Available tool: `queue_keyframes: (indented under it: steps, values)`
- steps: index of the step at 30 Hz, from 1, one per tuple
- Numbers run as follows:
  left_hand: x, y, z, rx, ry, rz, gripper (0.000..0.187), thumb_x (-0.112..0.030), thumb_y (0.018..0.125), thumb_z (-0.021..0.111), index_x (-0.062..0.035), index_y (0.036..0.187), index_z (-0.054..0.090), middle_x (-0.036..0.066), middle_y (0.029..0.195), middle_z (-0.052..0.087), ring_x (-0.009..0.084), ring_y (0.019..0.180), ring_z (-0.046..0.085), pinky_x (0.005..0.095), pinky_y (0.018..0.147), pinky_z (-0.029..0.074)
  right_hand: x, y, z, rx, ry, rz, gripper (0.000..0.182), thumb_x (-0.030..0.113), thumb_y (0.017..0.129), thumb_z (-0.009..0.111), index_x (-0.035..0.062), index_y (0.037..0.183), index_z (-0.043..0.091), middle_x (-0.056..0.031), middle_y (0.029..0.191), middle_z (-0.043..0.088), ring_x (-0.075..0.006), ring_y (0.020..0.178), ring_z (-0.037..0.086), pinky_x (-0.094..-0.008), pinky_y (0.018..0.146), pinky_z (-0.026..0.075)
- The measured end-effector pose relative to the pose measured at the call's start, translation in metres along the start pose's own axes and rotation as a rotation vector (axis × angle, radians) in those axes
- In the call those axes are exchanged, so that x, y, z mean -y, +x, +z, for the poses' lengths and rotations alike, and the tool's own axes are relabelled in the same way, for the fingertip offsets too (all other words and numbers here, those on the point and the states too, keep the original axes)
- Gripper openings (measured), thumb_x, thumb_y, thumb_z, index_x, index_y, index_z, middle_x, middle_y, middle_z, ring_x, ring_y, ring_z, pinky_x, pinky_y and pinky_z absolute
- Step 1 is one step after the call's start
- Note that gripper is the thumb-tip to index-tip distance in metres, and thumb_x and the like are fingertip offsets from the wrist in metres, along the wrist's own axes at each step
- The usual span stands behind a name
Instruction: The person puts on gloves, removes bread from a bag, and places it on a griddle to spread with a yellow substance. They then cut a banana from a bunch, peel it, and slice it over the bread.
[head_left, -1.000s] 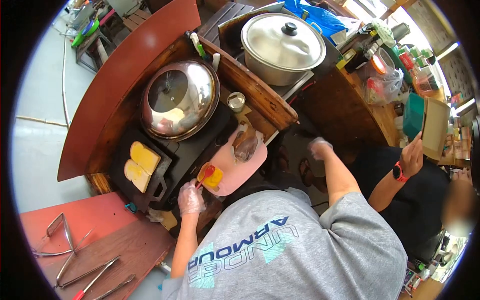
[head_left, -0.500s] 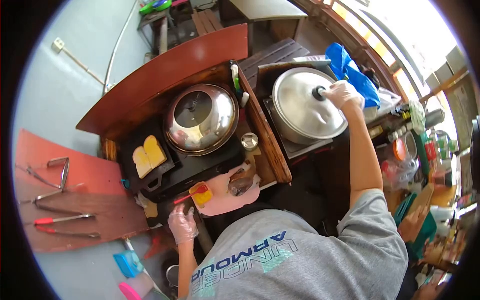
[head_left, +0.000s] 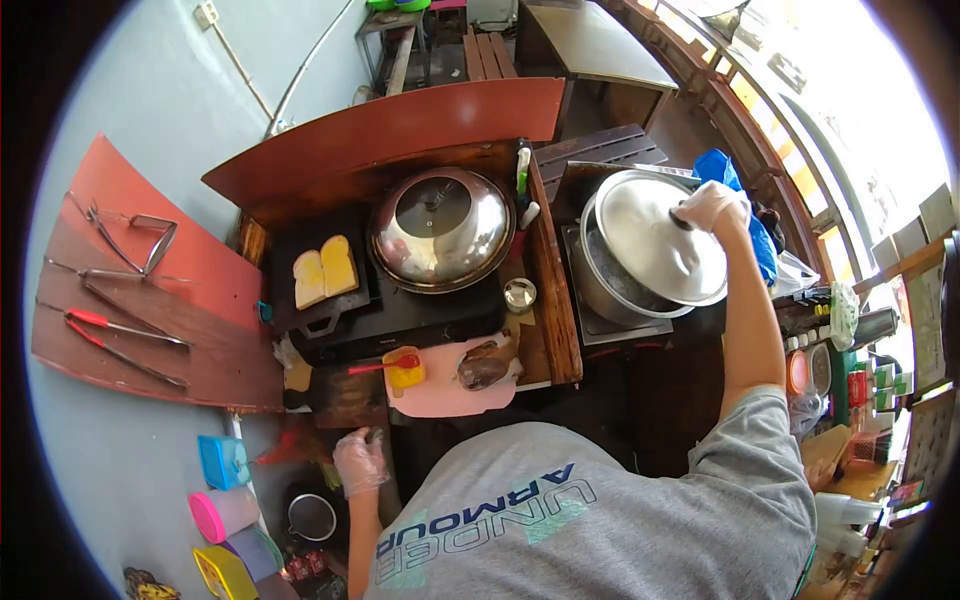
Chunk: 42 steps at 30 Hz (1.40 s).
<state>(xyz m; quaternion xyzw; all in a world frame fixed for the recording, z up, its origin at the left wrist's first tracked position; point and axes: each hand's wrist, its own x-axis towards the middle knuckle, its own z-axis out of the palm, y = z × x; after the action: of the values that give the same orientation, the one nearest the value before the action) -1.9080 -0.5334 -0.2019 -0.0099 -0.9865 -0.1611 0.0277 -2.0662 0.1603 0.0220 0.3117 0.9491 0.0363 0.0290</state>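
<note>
My right hand (head_left: 716,210), in a clear plastic glove, grips the dark knob of a large silver pot lid (head_left: 655,235). The lid sits shifted to the right and tilted over the big metal pot (head_left: 608,292), leaving a gap on the left side. My left hand (head_left: 361,461), also gloved, hovers low by the counter's front edge with fingers loosely curled and apart. Nearest to it is a pink cutting board (head_left: 440,402), which carries a yellow tub (head_left: 404,377) with a red-handled utensil (head_left: 371,367) across it, and a brown, wrapped-looking lump (head_left: 484,366).
Two bread slices (head_left: 325,272) lie on a black griddle (head_left: 318,322). Beside them stands a domed steel lid with a glass window (head_left: 478,230). A small metal bowl (head_left: 519,294) is near the wooden divider (head_left: 553,290). Tongs (head_left: 125,335) hang on the red board at left.
My right hand has moved the pot lid off to the right, so a gap into the pot now shows. My left hand has dropped slightly away from the cutting board. The camera view has shifted.
</note>
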Motion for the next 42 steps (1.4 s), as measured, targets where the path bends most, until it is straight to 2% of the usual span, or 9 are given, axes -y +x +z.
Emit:
queue_keyframes:
  steps: [5, 11, 16, 18, 21, 25, 27, 31, 42]
  values:
    - [0.016, -0.006, -0.005, 0.0, -0.002, -0.055, 0.033, -0.019, 0.079, 0.081, -0.0038, 0.108, 0.076, 0.021, 0.104, 0.074, 0.0392, 0.103, 0.068, 0.0487, 0.094, 0.052, -0.013, 0.005, -0.057, -0.025, 0.004, -0.049, 0.05, 0.057, 0.078, 0.076, 0.009, 0.088, 0.082, -0.0141, 0.081, 0.076, -0.0242, 0.073, 0.073, -0.0375, 0.072, 0.057]
    - [0.021, -0.029, -0.008, 0.042, 0.006, -0.102, 0.033, -0.018, 0.079, 0.081, -0.0034, 0.108, 0.076, 0.021, 0.105, 0.074, 0.0394, 0.103, 0.069, 0.049, 0.094, 0.053, -0.007, -0.005, -0.087, -0.007, 0.008, -0.102, 0.055, 0.06, 0.08, 0.075, 0.0066, 0.087, 0.082, -0.0138, 0.081, 0.076, -0.0245, 0.073, 0.072, -0.0377, 0.071, 0.056]
    - [0.031, -0.062, -0.011, 0.068, 0.01, -0.132, 0.033, -0.019, 0.079, 0.081, -0.004, 0.108, 0.077, 0.02, 0.103, 0.074, 0.0391, 0.104, 0.069, 0.0491, 0.094, 0.053, 0.008, -0.007, -0.037, -0.01, -0.104, -0.115, 0.052, 0.058, 0.078, 0.071, 0.0076, 0.086, 0.081, -0.014, 0.083, 0.077, -0.0295, 0.08, 0.075, -0.0399, 0.073, 0.058]
    - [0.04, -0.079, -0.012, 0.159, 0.052, -0.054, 0.032, -0.02, 0.079, 0.081, -0.0058, 0.108, 0.077, 0.019, 0.103, 0.075, 0.038, 0.104, 0.069, 0.0492, 0.094, 0.053, 0.005, 0.0, -0.01, -0.004, -0.041, -0.118, 0.054, 0.057, 0.078, 0.071, 0.006, 0.09, 0.081, -0.0158, 0.087, 0.077, -0.0308, 0.083, 0.076, -0.0413, 0.075, 0.059]
    - [0.043, -0.106, -0.02, 0.29, 0.127, -0.099, 0.031, -0.02, 0.078, 0.081, -0.0071, 0.107, 0.078, 0.018, 0.104, 0.075, 0.0366, 0.104, 0.069, 0.0495, 0.093, 0.053, 0.013, -0.007, 0.006, -0.001, -0.042, -0.113, 0.057, 0.057, 0.079, 0.07, 0.003, 0.096, 0.081, -0.0209, 0.093, 0.077, -0.0328, 0.088, 0.077, -0.0431, 0.077, 0.059]
    - [0.054, -0.141, -0.022, 0.352, 0.158, -0.14, 0.031, -0.023, 0.079, 0.081, -0.0087, 0.106, 0.078, 0.016, 0.104, 0.075, 0.0351, 0.105, 0.07, 0.0495, 0.092, 0.054, 0.016, -0.004, 0.031, -0.011, -0.068, -0.154, 0.058, 0.056, 0.078, 0.072, 0.0017, 0.097, 0.081, -0.02, 0.095, 0.078, -0.0334, 0.089, 0.077, -0.0436, 0.078, 0.059]
    - [0.041, -0.143, -0.031, 0.481, 0.173, -0.223, 0.03, -0.027, 0.081, 0.079, -0.0108, 0.107, 0.079, 0.016, 0.104, 0.075, 0.0346, 0.105, 0.07, 0.0492, 0.092, 0.054, 0.02, -0.006, 0.034, -0.005, -0.071, -0.156, 0.059, 0.056, 0.077, 0.073, 0.0003, 0.097, 0.081, -0.0214, 0.095, 0.078, -0.0341, 0.09, 0.077, -0.0438, 0.079, 0.059]
    - [0.026, -0.145, -0.019, 0.486, 0.113, -0.314, 0.032, -0.031, 0.084, 0.077, -0.0129, 0.11, 0.079, 0.016, 0.105, 0.075, 0.0352, 0.108, 0.07, 0.0487, 0.094, 0.054, 0.016, -0.004, 0.047, -0.041, -0.076, -0.166, 0.061, 0.056, 0.076, 0.074, -0.0008, 0.096, 0.08, -0.0228, 0.095, 0.077, -0.0359, 0.089, 0.077, -0.0449, 0.08, 0.059]
    - [-0.004, -0.109, 0.003, 0.57, 0.046, -0.142, 0.038, -0.039, 0.091, 0.071, -0.0124, 0.118, 0.078, 0.019, 0.116, 0.074, 0.0372, 0.111, 0.069, 0.0475, 0.099, 0.054, 0.024, -0.012, 0.036, 0.047, -0.109, -0.177, 0.057, 0.053, 0.079, 0.074, -0.0003, 0.098, 0.08, -0.024, 0.1, 0.077, -0.035, 0.096, 0.077, -0.0436, 0.085, 0.059]
